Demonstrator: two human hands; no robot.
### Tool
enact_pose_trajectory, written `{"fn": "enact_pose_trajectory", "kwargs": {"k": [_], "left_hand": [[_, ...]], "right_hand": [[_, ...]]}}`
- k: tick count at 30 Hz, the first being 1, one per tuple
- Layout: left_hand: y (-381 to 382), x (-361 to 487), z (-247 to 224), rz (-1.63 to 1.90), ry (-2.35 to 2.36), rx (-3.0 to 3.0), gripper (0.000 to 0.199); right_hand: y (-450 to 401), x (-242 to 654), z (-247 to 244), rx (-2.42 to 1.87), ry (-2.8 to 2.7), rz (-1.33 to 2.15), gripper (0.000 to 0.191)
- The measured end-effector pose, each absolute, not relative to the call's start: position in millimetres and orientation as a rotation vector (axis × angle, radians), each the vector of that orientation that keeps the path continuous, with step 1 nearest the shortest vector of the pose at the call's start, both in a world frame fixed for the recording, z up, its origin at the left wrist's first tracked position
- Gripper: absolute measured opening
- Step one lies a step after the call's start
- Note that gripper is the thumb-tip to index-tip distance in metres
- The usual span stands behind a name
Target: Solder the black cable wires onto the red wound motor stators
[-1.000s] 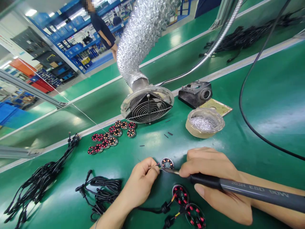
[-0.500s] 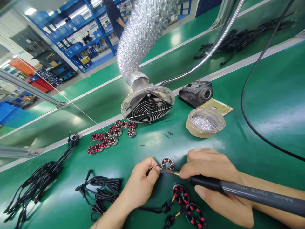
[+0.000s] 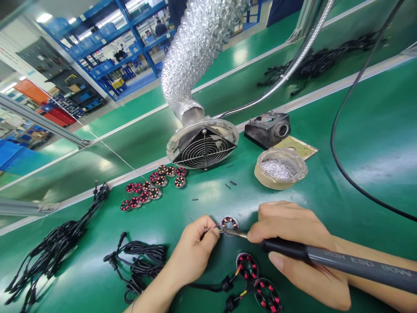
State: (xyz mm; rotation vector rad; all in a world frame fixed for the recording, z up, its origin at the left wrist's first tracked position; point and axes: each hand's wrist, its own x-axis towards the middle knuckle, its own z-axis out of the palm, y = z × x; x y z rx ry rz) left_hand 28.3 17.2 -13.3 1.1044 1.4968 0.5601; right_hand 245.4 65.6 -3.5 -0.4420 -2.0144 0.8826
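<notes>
While the left hand (image 3: pixel 194 248) pinches thin wires (image 3: pixel 220 229), the copper-wound stator (image 3: pixel 230 220) lies on the desk (image 3: pixel 365 174) just to its right (it is the nearer hand), and the right hand (image 3: pixel 295 232) grips a soldering iron (image 3: pixel 312 254) whose long axis points leftward at the stator's near rim.

Blue shelving (image 3: pixel 138 40) stands beyond a crinkled silver duct (image 3: pixel 202 48).

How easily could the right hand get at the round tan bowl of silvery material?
Probably yes: the bowl stands beyond the right hand, with nothing visible between them, though that hand holds a long grey soldering iron.
</notes>
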Motion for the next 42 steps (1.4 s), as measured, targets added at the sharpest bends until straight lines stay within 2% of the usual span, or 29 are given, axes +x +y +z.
{"fn": "enact_pose_trajectory", "kwargs": {"k": [9, 14, 21, 23, 28, 32, 42], "left_hand": [[17, 27, -19, 0.647, 1.403, 0.98, 0.036], [18, 27, -20, 0.662, 1.35, 0.948, 0.046], [16, 25, -25, 0.676, 1.353, 1.032, 0.052], [15, 25, -25, 0.674, 1.348, 1.019, 0.051], [16, 27, -21, 0.669, 1.364, 1.016, 0.049], [16, 28, -17, 0.702, 1.362, 1.08, 0.046], [13, 26, -23, 0.691, 1.403, 1.103, 0.028]], "right_hand": [[73, 253, 7, -0.454, -2.034, 0.717, 0.029], [68, 282, 16, -0.783, -2.032, 0.452, 0.029], [67, 316, -22, -1.17, -2.054, 0.01, 0.023], [65, 306, -27, -1.173, -2.038, 0.082, 0.026], [62, 242, -22, -0.692, -2.064, 0.534, 0.021], [65, 204, -24, -0.549, -2.134, 0.772, 0.022], [66, 204, -45, -0.381, -2.114, 0.615, 0.027]]}}
